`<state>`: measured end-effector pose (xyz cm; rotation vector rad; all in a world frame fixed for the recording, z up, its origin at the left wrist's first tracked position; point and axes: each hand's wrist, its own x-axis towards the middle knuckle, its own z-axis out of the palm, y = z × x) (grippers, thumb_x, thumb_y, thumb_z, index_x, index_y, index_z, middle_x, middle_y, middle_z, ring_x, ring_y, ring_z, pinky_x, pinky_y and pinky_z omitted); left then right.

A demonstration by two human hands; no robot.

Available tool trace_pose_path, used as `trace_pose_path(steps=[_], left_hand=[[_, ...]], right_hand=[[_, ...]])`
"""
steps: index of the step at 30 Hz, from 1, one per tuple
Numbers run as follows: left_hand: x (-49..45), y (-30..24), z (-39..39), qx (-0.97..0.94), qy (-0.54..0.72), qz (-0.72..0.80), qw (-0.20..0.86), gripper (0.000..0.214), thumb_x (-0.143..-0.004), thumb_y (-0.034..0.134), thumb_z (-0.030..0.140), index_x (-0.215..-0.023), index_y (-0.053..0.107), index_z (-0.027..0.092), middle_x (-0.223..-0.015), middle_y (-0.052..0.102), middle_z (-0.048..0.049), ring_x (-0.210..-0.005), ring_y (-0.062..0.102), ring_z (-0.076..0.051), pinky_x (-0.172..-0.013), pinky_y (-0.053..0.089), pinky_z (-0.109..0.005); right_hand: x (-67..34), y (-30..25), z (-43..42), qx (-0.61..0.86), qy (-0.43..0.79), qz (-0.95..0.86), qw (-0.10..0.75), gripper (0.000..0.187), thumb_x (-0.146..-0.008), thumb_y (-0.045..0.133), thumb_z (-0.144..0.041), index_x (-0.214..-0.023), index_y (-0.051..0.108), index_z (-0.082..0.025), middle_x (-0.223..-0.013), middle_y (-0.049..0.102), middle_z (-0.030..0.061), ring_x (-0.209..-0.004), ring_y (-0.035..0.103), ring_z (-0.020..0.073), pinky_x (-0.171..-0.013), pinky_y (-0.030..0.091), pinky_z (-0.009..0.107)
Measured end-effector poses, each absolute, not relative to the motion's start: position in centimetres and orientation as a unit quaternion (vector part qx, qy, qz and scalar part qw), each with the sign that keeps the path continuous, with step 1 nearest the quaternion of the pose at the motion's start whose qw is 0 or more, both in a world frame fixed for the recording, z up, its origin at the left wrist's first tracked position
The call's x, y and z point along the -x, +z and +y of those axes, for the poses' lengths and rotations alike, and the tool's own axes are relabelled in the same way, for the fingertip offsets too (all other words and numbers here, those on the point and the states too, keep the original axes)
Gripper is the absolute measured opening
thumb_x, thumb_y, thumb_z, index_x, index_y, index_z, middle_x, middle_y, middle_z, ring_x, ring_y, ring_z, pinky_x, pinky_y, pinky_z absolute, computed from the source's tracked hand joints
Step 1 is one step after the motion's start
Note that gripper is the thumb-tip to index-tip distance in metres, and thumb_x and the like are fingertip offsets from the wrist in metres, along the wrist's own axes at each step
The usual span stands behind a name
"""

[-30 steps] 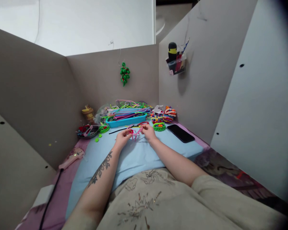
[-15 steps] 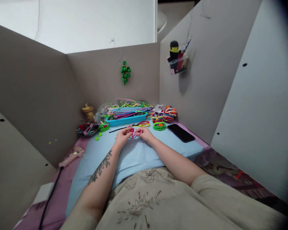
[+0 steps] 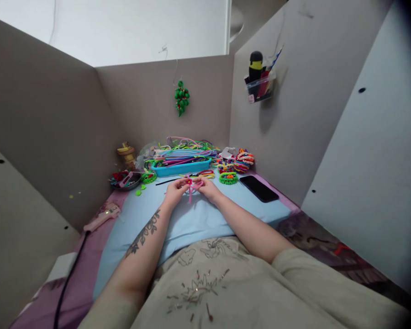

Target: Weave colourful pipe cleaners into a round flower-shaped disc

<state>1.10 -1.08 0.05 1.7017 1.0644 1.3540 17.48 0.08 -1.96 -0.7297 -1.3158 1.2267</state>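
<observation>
Both of my hands meet over a light blue mat [image 3: 192,224] and pinch a small pink pipe-cleaner piece [image 3: 191,188] between them. My left hand [image 3: 176,191] grips its left side with fingers curled. My right hand [image 3: 205,188] is closed on its right side. A loose pink end hangs down between the hands. Just beyond lie a black pipe cleaner [image 3: 167,181] and yellow and red ones [image 3: 203,174].
A blue tray [image 3: 181,168] full of coloured pipe cleaners stands at the back. Finished bright coils [image 3: 228,178] sit to its right, a black phone [image 3: 259,188] beside them. A dish of bits [image 3: 125,180] and a pink glue gun [image 3: 101,218] lie at the left. Grey partition walls enclose the space.
My hands have drawn closer together on the pink piece and shifted slightly away from me. The camera has tilted a little, shifting the scene.
</observation>
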Motion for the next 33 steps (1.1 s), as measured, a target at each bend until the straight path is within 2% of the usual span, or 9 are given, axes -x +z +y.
trace_pose_path(steps=[4,9,13,17,20,24,26,31,33], left_hand=[[-1.1,0.0,-1.0,-0.656,0.527,0.409,0.354,0.044,-0.067,0.07,0.033,-0.105,0.067,0.011,-0.084,0.072,-0.0092,-0.073,0.065,-0.018,-0.069,0.051,-0.029],[-1.0,0.1,-1.0,-0.663,0.537,0.403,0.332,0.045,-0.07,0.066,0.034,-0.109,0.066,0.011,-0.089,0.072,-0.0104,-0.077,0.065,-0.019,-0.072,0.051,-0.03],[-1.2,0.1,-1.2,-0.685,0.529,0.417,0.276,0.037,-0.072,0.064,0.031,-0.104,0.068,0.012,-0.085,0.072,-0.0094,-0.068,0.063,-0.017,-0.063,0.048,-0.027],[-1.6,-0.2,-1.6,-0.715,0.51,0.427,0.215,0.03,-0.071,0.063,0.021,-0.099,0.071,0.018,-0.086,0.073,-0.0058,-0.065,0.061,-0.015,-0.061,0.046,-0.025],[-1.9,-0.3,-1.8,-0.729,0.503,0.425,0.187,0.031,-0.07,0.061,0.017,-0.099,0.071,0.021,-0.091,0.073,-0.0038,-0.07,0.062,-0.015,-0.065,0.046,-0.025],[-1.9,-0.4,-1.8,-0.732,0.505,0.426,0.168,0.029,-0.072,0.061,0.02,-0.099,0.071,0.022,-0.088,0.074,-0.0022,-0.066,0.061,-0.014,-0.063,0.045,-0.024],[-1.8,-0.4,-1.6,-0.723,0.515,0.432,0.158,0.029,-0.073,0.061,0.021,-0.1,0.071,0.021,-0.088,0.074,-0.0027,-0.063,0.06,-0.014,-0.06,0.044,-0.025],[-1.4,-0.3,-1.4,-0.69,0.548,0.452,0.135,0.026,-0.075,0.061,0.023,-0.099,0.071,0.02,-0.088,0.073,-0.0042,-0.064,0.059,-0.014,-0.059,0.042,-0.025],[-1.3,-0.2,-1.6,-0.677,0.562,0.457,0.128,0.025,-0.076,0.061,0.025,-0.098,0.071,0.02,-0.088,0.073,-0.0034,-0.062,0.056,-0.013,-0.058,0.042,-0.024]], right_hand=[[-17.5,-1.8,-0.7,0.288,0.561,-0.559,0.538,0.046,-0.056,0.071,-0.023,-0.098,0.053,-0.021,-0.054,0.055,-0.0099,-0.039,0.04,0.0055,-0.041,0.03,0.018],[-17.5,-1.3,-1.6,0.272,0.591,-0.555,0.518,0.065,-0.055,0.073,-0.02,-0.113,0.044,-0.026,-0.073,0.063,-0.0068,-0.04,0.047,0.0054,-0.039,0.034,0.018],[-17.4,-1.4,-1.5,0.275,0.6,-0.541,0.521,0.071,-0.055,0.075,-0.02,-0.117,0.04,-0.026,-0.073,0.062,-0.0058,-0.044,0.053,0.0085,-0.039,0.037,0.018],[-16.9,-1.8,-1.3,0.283,0.606,-0.522,0.53,0.076,-0.056,0.075,-0.024,-0.12,0.035,-0.027,-0.079,0.061,-0.0036,-0.059,0.063,0.0146,-0.047,0.048,0.024],[-16.5,-2.1,-1.4,0.288,0.599,-0.519,0.538,0.079,-0.053,0.075,-0.022,-0.119,0.032,-0.027,-0.082,0.061,-0.0032,-0.064,0.064,0.015,-0.056,0.053,0.029],[-16.4,-2.3,-1.4,0.308,0.572,-0.532,0.543,0.078,-0.054,0.071,-0.02,-0.12,0.029,-0.027,-0.074,0.059,-0.0061,-0.054,0.061,0.0132,-0.05,0.05,0.026],[-16.4,-2.4,-1.1,0.324,0.55,-0.539,0.549,0.075,-0.054,0.069,-0.018,-0.119,0.031,-0.028,-0.077,0.06,-0.0053,-0.052,0.061,0.0126,-0.049,0.049,0.025],[-16.5,-3.2,-0.1,0.374,0.488,-0.549,0.566,0.069,-0.055,0.067,-0.015,-0.118,0.041,-0.027,-0.089,0.063,-0.001,-0.06,0.064,0.0123,-0.055,0.051,0.025],[-16.5,-3.4,0.1,0.38,0.475,-0.558,0.564,0.06,-0.059,0.067,-0.018,-0.116,0.047,-0.025,-0.087,0.064,0.0002,-0.066,0.064,0.0132,-0.062,0.052,0.027]])
